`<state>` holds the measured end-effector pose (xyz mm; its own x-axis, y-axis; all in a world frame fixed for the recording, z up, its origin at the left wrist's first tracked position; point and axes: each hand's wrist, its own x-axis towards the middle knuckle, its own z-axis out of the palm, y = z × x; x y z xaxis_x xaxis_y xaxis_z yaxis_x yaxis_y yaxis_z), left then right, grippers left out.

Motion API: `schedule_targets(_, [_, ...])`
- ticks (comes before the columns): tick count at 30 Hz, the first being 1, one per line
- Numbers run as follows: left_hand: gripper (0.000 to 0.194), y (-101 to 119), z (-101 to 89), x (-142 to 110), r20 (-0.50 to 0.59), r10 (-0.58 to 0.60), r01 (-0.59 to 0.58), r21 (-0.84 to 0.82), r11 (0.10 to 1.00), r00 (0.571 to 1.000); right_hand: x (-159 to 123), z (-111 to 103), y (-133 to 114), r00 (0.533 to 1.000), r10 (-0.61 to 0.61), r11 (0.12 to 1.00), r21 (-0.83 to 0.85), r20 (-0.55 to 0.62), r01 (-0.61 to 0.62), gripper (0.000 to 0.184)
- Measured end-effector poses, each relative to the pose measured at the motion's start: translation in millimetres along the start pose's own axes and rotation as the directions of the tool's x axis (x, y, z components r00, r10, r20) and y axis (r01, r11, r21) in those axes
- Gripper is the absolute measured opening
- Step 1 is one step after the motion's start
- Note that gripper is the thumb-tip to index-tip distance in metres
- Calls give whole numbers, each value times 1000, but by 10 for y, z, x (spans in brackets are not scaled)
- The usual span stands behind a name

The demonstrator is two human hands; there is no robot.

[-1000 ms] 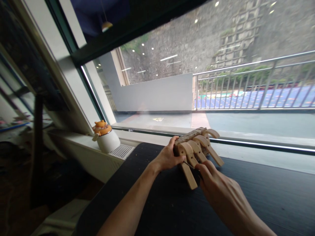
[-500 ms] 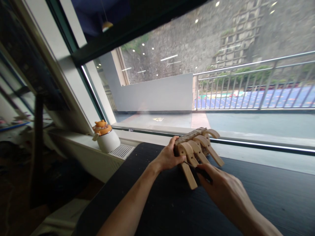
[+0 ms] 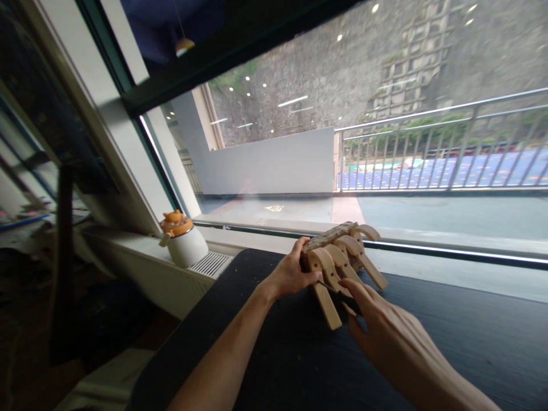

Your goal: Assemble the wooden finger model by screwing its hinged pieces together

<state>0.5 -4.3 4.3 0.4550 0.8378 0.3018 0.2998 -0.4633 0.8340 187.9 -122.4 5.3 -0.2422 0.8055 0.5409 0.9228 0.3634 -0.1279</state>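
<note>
My left hand (image 3: 290, 275) is closed around the near end of a bark-covered piece of wood (image 3: 329, 237) on the dark table. Several pale, curved wooden pieces (image 3: 327, 268) with screw holes are fixed along its side, and their straight ends reach down toward the tabletop. In my right hand (image 3: 383, 315) is the black handle of a screwdriver (image 3: 347, 299), held between the thumb and stretched fingers. Its thin shaft points left toward the nearest curved piece, close to my left thumb. The tip is hidden there.
The black table (image 3: 428, 337) runs up to a window sill (image 3: 261, 238). A white pot with an orange lid (image 3: 184, 245) stands to the left beside a vent grille (image 3: 210, 264). Beyond the glass are a railing (image 3: 402, 154) and a low white wall (image 3: 274, 165).
The fingers of my right hand have straightened and shifted along the screwdriver handle. My left hand and the wooden piece keep their places.
</note>
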Motion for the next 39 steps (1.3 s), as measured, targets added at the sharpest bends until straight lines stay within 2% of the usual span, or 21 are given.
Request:
schedule_targets(4, [80,0,11,3,-1,2,-2,3,1000,1000,5,-29,12,993,-117,993,-28,-1,117,36])
schedule_targets(8, [80,5,9,2,3,2,-2,0,1000,1000,10,-33,20,986,-165,984,-60,-1,165,33])
schedule_targets(14, [77,-1,0,-2,-3,8,-8,28,1000,1000,4,-1,33,988,-152,987,-45,-23,151,32])
schedule_targets(25, [77,24,-3,-4,-2,-1,1,-8,1000,1000,17,4,-8,999,-23,999,-46,36,25,18])
schedule_targets(28, [76,12,-5,0,3,8,-8,-11,1000,1000,13,10,-8,1000,-8,997,-82,20,9,21])
schedule_targets(32, [78,-6,-8,3,-4,9,-9,15,1000,1000,-6,0,-4,997,-77,992,-97,-17,75,35])
schedule_targets(35, [79,-2,-7,1,0,8,-8,18,1000,1000,-9,-19,-11,989,-151,985,-85,3,151,31])
schedule_targets(39, [79,13,7,0,8,8,-8,4,1000,1000,1,-31,-12,985,-170,984,-57,7,170,28])
